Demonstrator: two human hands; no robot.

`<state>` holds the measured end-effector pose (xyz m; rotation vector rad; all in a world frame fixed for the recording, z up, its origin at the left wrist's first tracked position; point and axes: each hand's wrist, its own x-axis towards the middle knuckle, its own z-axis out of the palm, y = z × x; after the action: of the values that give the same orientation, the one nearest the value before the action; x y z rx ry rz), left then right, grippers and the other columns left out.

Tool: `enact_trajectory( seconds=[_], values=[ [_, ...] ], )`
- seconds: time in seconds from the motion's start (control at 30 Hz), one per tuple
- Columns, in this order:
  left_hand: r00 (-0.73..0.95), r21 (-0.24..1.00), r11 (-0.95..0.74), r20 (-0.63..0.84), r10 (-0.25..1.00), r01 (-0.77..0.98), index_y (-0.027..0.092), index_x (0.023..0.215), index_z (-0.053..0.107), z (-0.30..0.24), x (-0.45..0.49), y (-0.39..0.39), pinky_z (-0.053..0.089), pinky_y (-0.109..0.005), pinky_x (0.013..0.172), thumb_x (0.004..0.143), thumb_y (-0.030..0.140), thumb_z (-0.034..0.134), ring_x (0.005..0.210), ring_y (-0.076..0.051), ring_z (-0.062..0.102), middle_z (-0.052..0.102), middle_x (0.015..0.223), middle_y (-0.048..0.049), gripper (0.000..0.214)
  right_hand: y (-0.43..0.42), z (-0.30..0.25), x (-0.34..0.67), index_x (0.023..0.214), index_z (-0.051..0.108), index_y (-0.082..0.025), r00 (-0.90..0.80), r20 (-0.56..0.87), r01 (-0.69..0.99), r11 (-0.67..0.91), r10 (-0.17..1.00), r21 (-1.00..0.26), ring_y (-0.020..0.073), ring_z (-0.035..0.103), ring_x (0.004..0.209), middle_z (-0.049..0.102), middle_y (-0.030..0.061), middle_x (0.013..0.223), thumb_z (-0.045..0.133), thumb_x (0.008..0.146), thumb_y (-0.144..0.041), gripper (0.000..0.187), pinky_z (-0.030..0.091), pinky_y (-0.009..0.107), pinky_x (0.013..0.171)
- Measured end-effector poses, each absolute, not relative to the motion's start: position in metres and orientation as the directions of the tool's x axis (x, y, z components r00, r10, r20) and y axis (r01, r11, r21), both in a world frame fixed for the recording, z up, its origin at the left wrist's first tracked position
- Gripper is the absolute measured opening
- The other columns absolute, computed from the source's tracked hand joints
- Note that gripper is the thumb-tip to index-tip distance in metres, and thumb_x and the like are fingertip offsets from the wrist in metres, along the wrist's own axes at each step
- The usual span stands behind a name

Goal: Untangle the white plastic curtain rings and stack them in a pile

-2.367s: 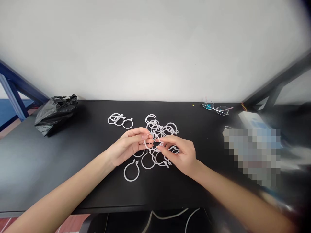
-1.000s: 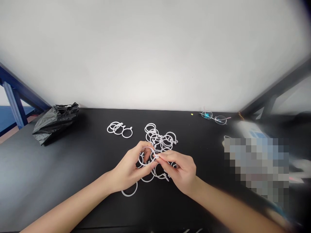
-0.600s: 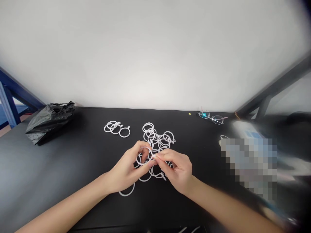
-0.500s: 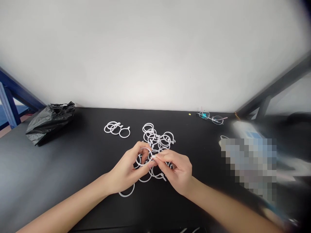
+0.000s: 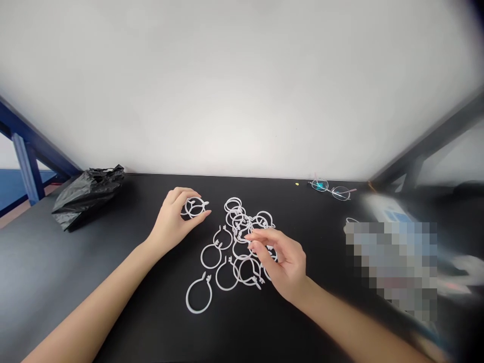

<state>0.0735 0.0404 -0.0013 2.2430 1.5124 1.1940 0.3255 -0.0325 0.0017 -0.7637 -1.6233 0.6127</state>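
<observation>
Several white plastic rings, each with a small clasp, lie on the black table. My left hand (image 5: 172,217) is over the small group of closed rings (image 5: 196,210) at the back left. Its thumb and fingers are apart around these rings and partly cover them. My right hand (image 5: 285,257) hovers at the right side of the larger ring pile (image 5: 242,248), thumb and forefinger slightly apart with nothing visible between them. Some rings of the pile are hidden behind its fingers. One ring with an unfastened clasp (image 5: 198,296) lies nearest to me.
A crumpled black plastic bag (image 5: 88,196) is on the table (image 5: 151,312) at the left. Eyeglasses (image 5: 330,189) rest near the wall at the back right, beside a tiny yellow bit (image 5: 297,184). A blurred, pixelated package (image 5: 393,267) lies at the right.
My left hand has moved from the middle to the small group at the back left, and its fingers have opened. My right hand has let go of the ring both hands held.
</observation>
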Motion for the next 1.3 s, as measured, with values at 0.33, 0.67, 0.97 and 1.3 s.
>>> enact_trajectory(
  seconds=[0.33,0.67,0.97,1.3],
  values=[
    [0.187,0.373,-0.346,0.4,0.897,0.861,0.02,0.106,0.061,-0.032,0.059,0.055,0.037,-0.053,0.099,0.087,0.047,0.064,0.117,-0.034,0.05,0.056,0.128,-0.0133,0.033,-0.032,-0.001,0.326,0.107,0.068,-0.021,-0.118,0.637,0.144,0.648,0.762,-0.748,0.0143,0.069,0.073,0.073,0.0039,0.088,0.055,0.089,-0.004,0.028,0.061,0.028,0.065],
    [0.137,0.385,-0.284,0.366,0.92,0.878,0.023,0.113,0.062,-0.04,0.057,0.06,0.039,-0.052,0.099,0.087,0.053,0.06,0.121,-0.034,0.049,0.058,0.129,-0.0112,0.04,-0.033,0.0,0.325,0.104,0.069,-0.02,-0.138,0.616,0.161,0.632,0.775,-0.758,0.0129,0.068,0.072,0.072,0.0031,0.085,0.054,0.09,-0.004,0.026,0.059,0.025,0.064],
    [0.396,0.866,-0.274,0.097,0.913,0.419,0.019,0.087,0.055,0.019,0.058,0.04,0.043,-0.025,0.061,0.084,0.045,0.067,0.064,-0.012,0.051,0.055,0.073,0.0027,0.028,-0.034,0.003,0.324,0.102,0.069,-0.02,-0.141,0.633,0.164,0.649,0.761,-0.743,0.0124,0.068,0.07,0.072,0.0032,0.083,0.054,0.09,-0.004,0.026,0.058,0.024,0.062],
    [0.712,0.77,-0.196,-0.418,0.564,0.608,0.019,0.09,0.065,0.028,0.061,0.027,0.036,-0.018,0.051,0.063,0.015,0.078,0.054,-0.008,0.047,0.052,0.058,0.0093,0.031,-0.033,0.002,0.326,0.102,0.069,-0.02,-0.138,0.631,0.153,0.646,0.763,-0.748,0.0128,0.067,0.072,0.071,0.0031,0.083,0.053,0.09,-0.005,0.025,0.058,0.025,0.064]
  ],
)
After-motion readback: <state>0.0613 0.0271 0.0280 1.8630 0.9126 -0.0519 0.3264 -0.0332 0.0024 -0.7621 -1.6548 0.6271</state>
